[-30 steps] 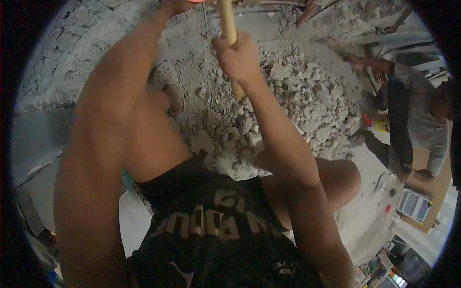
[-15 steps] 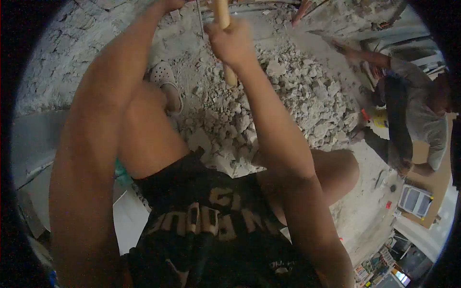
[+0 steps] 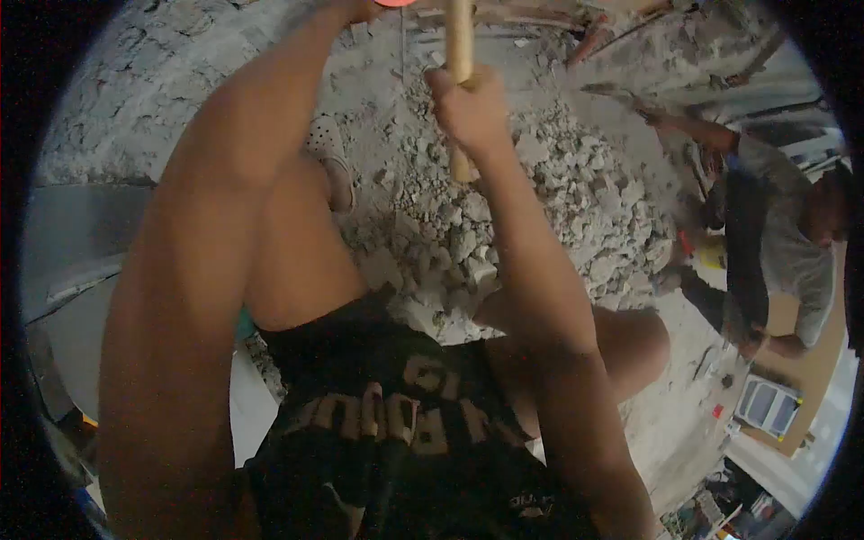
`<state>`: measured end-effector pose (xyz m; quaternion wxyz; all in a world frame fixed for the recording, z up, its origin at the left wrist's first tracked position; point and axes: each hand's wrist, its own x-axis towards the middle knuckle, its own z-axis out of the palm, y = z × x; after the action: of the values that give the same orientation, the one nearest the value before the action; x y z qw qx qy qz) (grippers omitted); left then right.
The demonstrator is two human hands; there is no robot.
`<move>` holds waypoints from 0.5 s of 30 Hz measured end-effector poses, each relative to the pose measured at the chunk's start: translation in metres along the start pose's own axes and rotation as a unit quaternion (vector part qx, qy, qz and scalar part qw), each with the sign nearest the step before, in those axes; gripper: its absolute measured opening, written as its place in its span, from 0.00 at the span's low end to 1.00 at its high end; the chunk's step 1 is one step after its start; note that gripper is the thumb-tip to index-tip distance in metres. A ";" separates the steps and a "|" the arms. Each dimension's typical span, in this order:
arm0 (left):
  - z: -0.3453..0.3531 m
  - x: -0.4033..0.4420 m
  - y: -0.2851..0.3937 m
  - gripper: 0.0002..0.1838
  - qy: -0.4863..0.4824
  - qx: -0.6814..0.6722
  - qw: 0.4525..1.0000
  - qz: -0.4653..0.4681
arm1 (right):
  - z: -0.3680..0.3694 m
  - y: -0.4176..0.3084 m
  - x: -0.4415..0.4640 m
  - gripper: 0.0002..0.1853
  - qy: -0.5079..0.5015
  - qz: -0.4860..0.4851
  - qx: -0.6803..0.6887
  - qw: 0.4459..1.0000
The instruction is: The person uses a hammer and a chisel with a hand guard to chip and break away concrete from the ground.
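My right hand [image 3: 475, 108] is wrapped round a wooden handle [image 3: 460, 49], which looks like a hammer's. It stands nearly upright in view, its butt end below my fist and its head beyond the top edge. At the top edge my left hand [image 3: 362, 9] is partly cut off. It appears closed at an orange-red rounded guard [image 3: 394, 2], with a thin metal rod [image 3: 401, 49] below it, like a chisel with a hand guard. The rod reaches down in front of the wall and rubble. Broken grey rubble [image 3: 576, 207] lies beneath my right forearm.
My foot in a light clog [image 3: 326, 144] rests beside the rubble. To the right a co-worker in a grey shirt [image 3: 796, 243] crouches, one arm stretched towards the wall. Pipes [image 3: 594, 40] lie along the top. A clear plastic box [image 3: 769, 405] sits on a brown board [image 3: 792, 360].
Both my hands and the wooden handle have shifted right in view. The orange-red guard now shows at the top edge. The co-worker's pose is almost the same.
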<state>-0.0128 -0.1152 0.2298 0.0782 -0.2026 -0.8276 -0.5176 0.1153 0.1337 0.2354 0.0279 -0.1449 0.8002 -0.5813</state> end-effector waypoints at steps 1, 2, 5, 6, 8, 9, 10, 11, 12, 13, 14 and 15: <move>-0.002 -0.004 0.007 0.06 0.003 -0.001 1.000 -0.003 | -0.010 -0.022 0.000 0.14 0.018 -0.009 0.016 1.000; -0.001 -0.008 0.009 0.06 0.006 -0.004 1.000 -0.007 | -0.022 -0.046 -0.001 0.14 0.029 -0.053 0.054 0.997; -0.002 -0.009 0.011 0.06 0.014 -0.005 1.000 -0.008 | -0.039 -0.104 -0.014 0.10 0.009 -0.147 0.265 0.953; -0.002 -0.009 0.010 0.06 0.013 -0.005 1.000 -0.006 | -0.041 -0.111 -0.018 0.09 -0.018 -0.190 0.427 0.884; -0.004 -0.006 0.006 0.06 0.010 -0.004 1.000 -0.004 | -0.014 -0.074 -0.012 0.10 0.030 -0.167 0.309 0.936; -0.003 -0.004 0.000 0.06 0.005 -0.004 1.000 -0.005 | 0.001 -0.040 -0.008 0.15 0.082 -0.136 0.185 0.970; -0.003 -0.001 -0.004 0.07 -0.004 -0.002 1.000 -0.002 | 0.013 0.011 0.001 0.14 -0.010 -0.046 0.074 0.996; -0.003 0.002 -0.005 0.07 -0.010 0.002 1.000 0.000 | 0.020 0.044 0.013 0.13 -0.101 0.042 -0.038 0.993; -0.003 0.004 -0.007 0.07 -0.017 0.001 1.000 0.002 | 0.018 0.037 0.010 0.13 -0.096 0.041 -0.037 0.994; -0.004 0.006 -0.010 0.07 -0.024 -0.003 1.000 0.005 | 0.018 0.032 0.005 0.13 -0.055 0.023 -0.055 0.997; -0.003 0.007 -0.015 0.07 -0.035 -0.011 0.999 0.013 | 0.015 0.023 -0.005 0.14 -0.017 0.008 -0.072 0.997; -0.003 0.010 -0.018 0.07 -0.042 -0.016 0.999 0.024 | 0.007 0.009 -0.013 0.14 -0.014 0.015 -0.072 0.997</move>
<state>-0.0292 -0.1221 0.2195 0.0521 -0.2451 -0.8165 -0.5201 0.1270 0.1330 0.2229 0.0375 -0.1432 0.8415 -0.5196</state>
